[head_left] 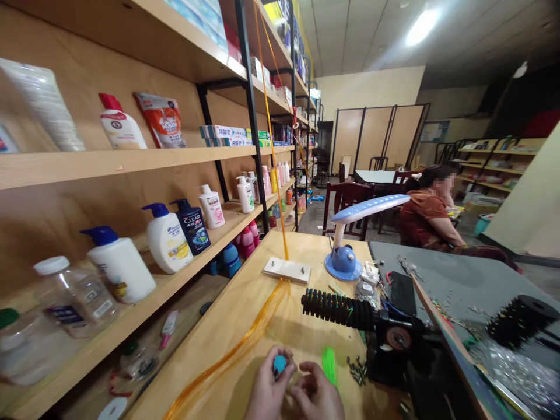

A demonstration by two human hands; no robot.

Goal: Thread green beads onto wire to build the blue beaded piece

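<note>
My left hand (pixel 268 385) is closed around a small bright blue piece (pixel 279 366) that shows between thumb and fingers; its exact kind is too small to tell. Close beside it, my right hand (pixel 315 392) has its fingers curled, with the tips near the left hand. Whether the right fingers pinch something is hidden. A bundle of bright green strands (pixel 329 366) lies on the wooden table just beyond the right hand. To the left, long orange strands (pixel 236 344) run across the tabletop from under a white clamp plate (pixel 287 270) with two bolts.
Right of my hands are small metal pieces (pixel 357 369) and a black machine (pixel 394 338) with a ridged roller (pixel 336 307). A blue desk lamp (pixel 343 262) stands behind. Shelves with bottles (pixel 168 239) line the left. A seated person (pixel 426 210) is at the back right.
</note>
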